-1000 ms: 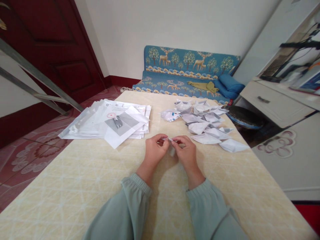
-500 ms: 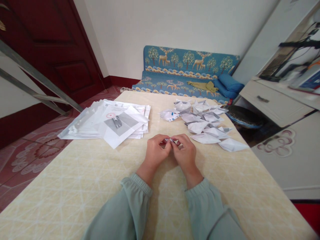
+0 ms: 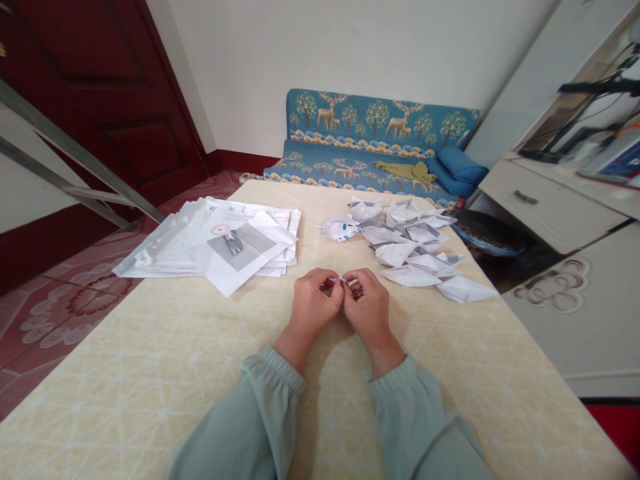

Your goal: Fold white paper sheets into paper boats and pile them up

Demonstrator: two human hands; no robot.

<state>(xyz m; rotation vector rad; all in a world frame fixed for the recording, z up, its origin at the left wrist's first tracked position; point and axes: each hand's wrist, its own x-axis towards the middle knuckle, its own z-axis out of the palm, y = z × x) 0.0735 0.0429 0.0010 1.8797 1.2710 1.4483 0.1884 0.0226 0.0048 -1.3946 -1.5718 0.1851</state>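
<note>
My left hand (image 3: 315,300) and my right hand (image 3: 367,301) meet over the middle of the table, thumbs and fingertips pinched together. Between them is a small piece of folded paper (image 3: 343,281), mostly covered by the fingers. Its full shape is hidden. Beyond my right hand lie several folded paper boats (image 3: 417,273) in white and grey, grouped in rows. One paper boat with blue print (image 3: 341,229) sits at the left of that group. To the left, a loose printed sheet (image 3: 245,250) rests on a stack of papers (image 3: 170,243).
The table (image 3: 150,373) has a pale yellow patterned cover. Behind it stands a blue bench (image 3: 345,157) with a deer print. At the right are a white cabinet (image 3: 565,200) and a dark round pan (image 3: 487,230). A metal ladder-like frame (image 3: 75,157) leans at the left.
Both hands stay almost in place, still pinching the paper; the right hand's fingers have shifted very slightly. The papers and boats have not moved on the table.
</note>
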